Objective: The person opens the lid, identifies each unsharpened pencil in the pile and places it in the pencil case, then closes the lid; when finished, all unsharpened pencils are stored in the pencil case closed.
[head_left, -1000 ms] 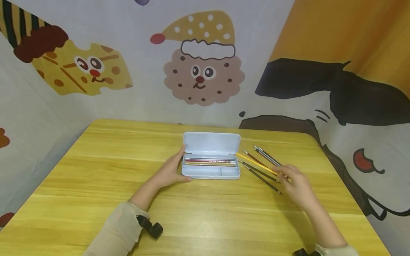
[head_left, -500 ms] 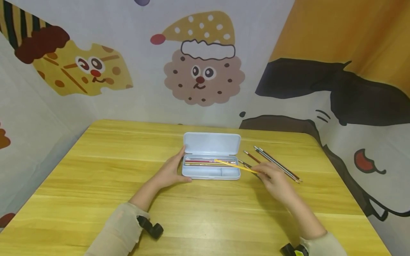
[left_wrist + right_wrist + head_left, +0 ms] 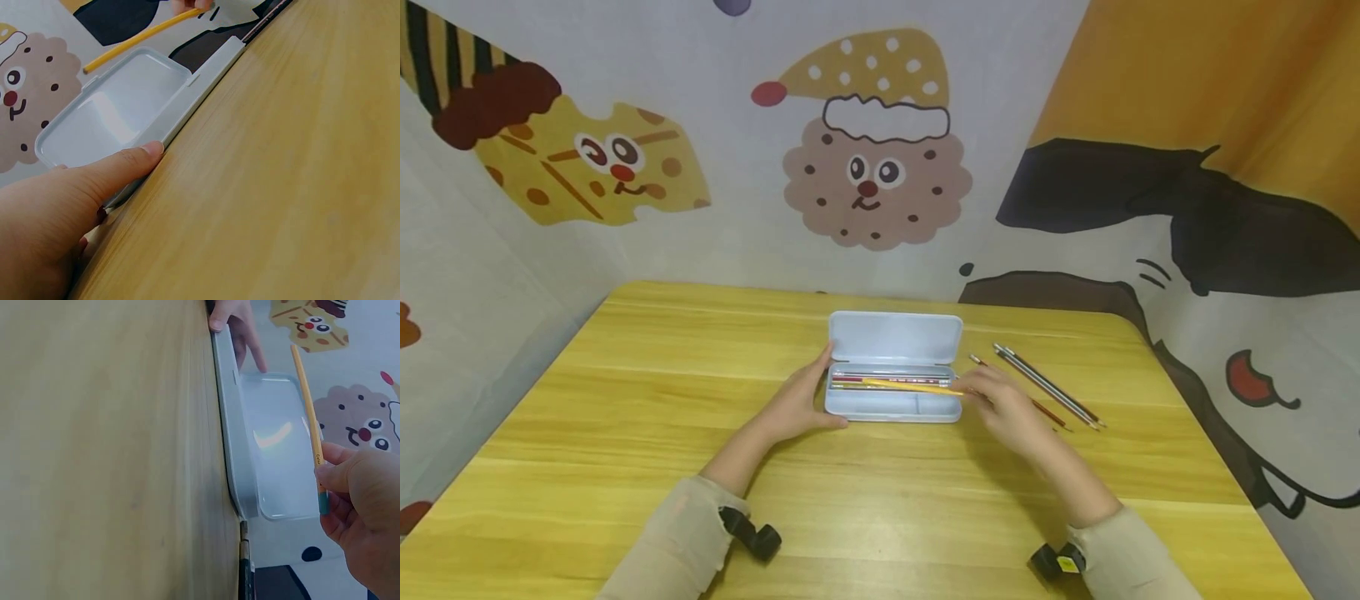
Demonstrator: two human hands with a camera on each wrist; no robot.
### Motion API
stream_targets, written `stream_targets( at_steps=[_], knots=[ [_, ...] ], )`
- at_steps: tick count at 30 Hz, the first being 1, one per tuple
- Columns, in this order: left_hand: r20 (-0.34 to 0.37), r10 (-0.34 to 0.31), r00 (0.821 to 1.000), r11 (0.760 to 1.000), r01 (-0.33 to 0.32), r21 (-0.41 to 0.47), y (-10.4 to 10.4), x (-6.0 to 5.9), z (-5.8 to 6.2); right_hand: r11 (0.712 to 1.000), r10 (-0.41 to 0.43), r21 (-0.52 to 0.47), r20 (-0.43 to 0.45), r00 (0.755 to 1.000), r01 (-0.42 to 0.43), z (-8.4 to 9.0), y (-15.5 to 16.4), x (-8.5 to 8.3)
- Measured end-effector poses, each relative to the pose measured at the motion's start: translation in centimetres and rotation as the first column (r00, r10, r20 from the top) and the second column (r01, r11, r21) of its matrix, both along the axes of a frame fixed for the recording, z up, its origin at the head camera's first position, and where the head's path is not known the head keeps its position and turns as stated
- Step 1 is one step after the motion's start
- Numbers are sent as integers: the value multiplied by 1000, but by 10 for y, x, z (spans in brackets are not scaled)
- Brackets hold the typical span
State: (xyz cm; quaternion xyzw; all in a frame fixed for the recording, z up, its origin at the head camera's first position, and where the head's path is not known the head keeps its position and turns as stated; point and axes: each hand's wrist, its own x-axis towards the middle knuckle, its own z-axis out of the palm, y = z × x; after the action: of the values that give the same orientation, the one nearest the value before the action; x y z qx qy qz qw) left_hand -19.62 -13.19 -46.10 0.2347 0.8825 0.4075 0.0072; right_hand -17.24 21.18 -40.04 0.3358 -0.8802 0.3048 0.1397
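Note:
A pale blue pencil case (image 3: 895, 335) lies with its lid up on the table. My left hand (image 3: 796, 402) grips its left end, thumb along the front edge and fingers toward the back. Several pencils (image 3: 857, 377) lie in the long rear compartment. A yellow pencil (image 3: 306, 394) with a teal end is pinched between the thumb and fingers of my right hand (image 3: 1006, 410). It is held above the case, pointing left over the pencils inside. In the right wrist view my right hand (image 3: 369, 506) is seen well above the table.
To the right of the case, several loose pencils (image 3: 1051, 387) lie slanted on the wooden table (image 3: 880, 517), partly hidden by my right hand. A front compartment (image 3: 872, 404) and a small square one (image 3: 938, 405) make up the case's near side. Behind the table hangs a cartoon-printed cloth (image 3: 722, 250).
My right hand has carried the yellow pencil leftward from beside the loose pencils to over the open case. My left hand has stayed on the case.

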Motion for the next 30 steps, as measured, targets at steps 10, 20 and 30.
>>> stream_targets(
  at_steps=[10,20,30],
  knots=[
    [-2,-2,1000,1000,2,1,-1,-1,-1,998,53,44,56,997,-55,-5,-15,-22],
    [-8,-3,1000,1000,3,1,-1,-1,-1,997,55,52,86,995,-59,-16,-28,-37],
    [-3,0,1000,1000,0,-2,0,0,0,993,77,75,133,988,-88,-23,-33,-44]
  ],
)
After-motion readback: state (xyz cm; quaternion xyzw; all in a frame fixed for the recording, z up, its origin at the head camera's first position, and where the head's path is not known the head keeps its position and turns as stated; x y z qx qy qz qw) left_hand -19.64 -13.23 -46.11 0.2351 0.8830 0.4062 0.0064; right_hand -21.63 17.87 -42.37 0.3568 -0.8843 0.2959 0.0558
